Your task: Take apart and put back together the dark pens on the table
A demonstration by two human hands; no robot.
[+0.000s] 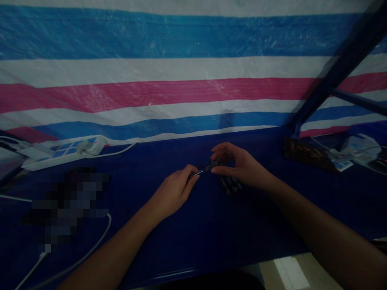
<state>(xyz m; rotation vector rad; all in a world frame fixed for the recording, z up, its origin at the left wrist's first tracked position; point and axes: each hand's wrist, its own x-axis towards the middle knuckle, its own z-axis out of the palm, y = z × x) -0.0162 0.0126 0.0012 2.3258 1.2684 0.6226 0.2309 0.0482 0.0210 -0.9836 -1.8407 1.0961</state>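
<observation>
My left hand [177, 187] is closed in a pinch round one end of a thin metal rod [198, 172], which slants up to the right. At the rod's other end is a small dark piece [215, 163], between the curled thumb and fingers of my right hand [234, 161]. Its exact kind is too dark to make out. Just below my right hand, several small dark objects [231, 185] with lighter glints lie together on the blue table [187, 237], partly covered by the hand's shadow.
A white power strip [65, 151] with plugged-in cables lies at the back left. Before it is a blurred-out dark device [68, 205] with a white cable [102, 237]. At right are a dark brown block [310, 154] and a clear plastic bag [361, 147]. A striped sheet [181, 92] hangs behind.
</observation>
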